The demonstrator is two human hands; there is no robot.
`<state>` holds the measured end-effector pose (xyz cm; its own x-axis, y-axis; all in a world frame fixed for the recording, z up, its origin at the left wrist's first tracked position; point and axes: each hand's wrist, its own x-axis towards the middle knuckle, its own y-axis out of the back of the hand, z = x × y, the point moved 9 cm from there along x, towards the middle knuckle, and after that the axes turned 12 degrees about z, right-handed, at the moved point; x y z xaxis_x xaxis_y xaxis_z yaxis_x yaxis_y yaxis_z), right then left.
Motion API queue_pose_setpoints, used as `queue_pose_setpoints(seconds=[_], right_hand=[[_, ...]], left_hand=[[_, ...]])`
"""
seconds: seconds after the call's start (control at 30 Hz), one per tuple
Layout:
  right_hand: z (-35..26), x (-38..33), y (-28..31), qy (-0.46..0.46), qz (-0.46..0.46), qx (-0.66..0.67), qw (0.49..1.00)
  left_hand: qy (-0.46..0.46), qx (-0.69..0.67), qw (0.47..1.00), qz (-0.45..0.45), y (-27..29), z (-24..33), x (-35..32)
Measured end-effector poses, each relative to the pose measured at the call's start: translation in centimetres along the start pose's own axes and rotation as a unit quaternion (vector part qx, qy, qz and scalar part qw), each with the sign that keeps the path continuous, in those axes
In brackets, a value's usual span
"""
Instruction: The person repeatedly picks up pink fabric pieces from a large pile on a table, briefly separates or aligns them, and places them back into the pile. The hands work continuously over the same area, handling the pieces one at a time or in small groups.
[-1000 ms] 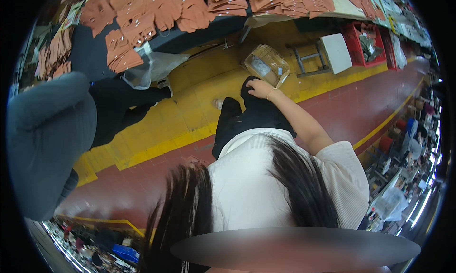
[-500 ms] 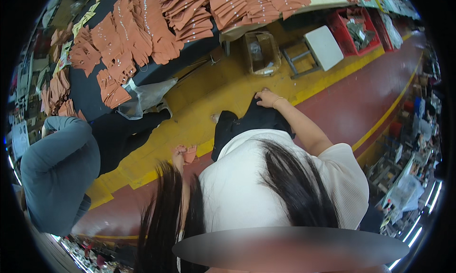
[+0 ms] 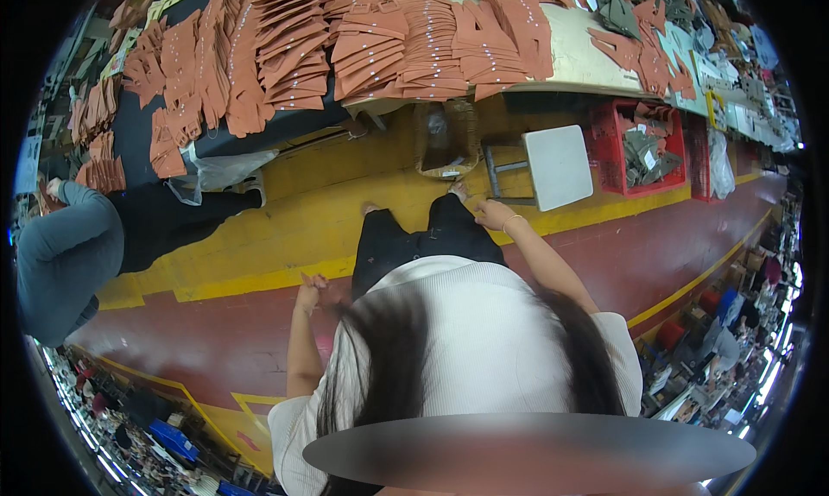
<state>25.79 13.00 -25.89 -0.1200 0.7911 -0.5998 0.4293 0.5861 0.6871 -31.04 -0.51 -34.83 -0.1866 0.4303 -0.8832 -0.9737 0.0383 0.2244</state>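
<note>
At 12 o'clock I see an open cardboard carton (image 3: 471,142) on the yellow floor (image 3: 311,215). Toward 2 o'clock I find a red crate (image 3: 608,151) filled partly with grey-green pieces (image 3: 649,161), and just beyond it hangs a whitish plastic bag (image 3: 722,172). A clear bag (image 3: 226,170) sits at 10 o'clock, and a co-worker (image 3: 73,250) in a grey top stands at 9. I have the red-brown aisle (image 3: 673,241) at 3 o'clock, a blue bin (image 3: 174,440) near 8 (lens bending everything there), and bright lights (image 3: 768,377) at 4.
</note>
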Motion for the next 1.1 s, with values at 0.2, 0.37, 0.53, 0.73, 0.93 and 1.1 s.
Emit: queue_pose_setpoints(seconds=[0.2,0.37,0.53,0.73,0.93,1.1], right_hand=[[2.0,1.3,6.4,-0.051,0.169,0.037,0.984],[-3.1,2.9,7.3,-0.04,0.231,0.188,0.954],[-8.5,3.5,3.2,0.025,0.137,0.155,0.978],[-9.5,5.0,3.7,0.024,0.125,0.142,0.982],[-8.3,6.0,5.5,0.012,0.132,0.143,0.981],[-6.7,6.4,6.3,0.003,0.145,0.184,0.972]], left_hand=[[-0.096,0.085,0.992,-0.014,-5.6,5.9,-0.6],[-0.186,0.134,0.973,0.013,-1.7,11.0,1.5],[-0.217,0.066,0.968,0.109,4.5,11.9,1.0],[-0.17,0.143,0.967,0.122,6.1,5.2,1.2],[-0.174,0.119,0.972,0.101,2.4,3.5,0.5],[-0.164,0.122,0.976,0.074,-0.4,6.2,0.1]])
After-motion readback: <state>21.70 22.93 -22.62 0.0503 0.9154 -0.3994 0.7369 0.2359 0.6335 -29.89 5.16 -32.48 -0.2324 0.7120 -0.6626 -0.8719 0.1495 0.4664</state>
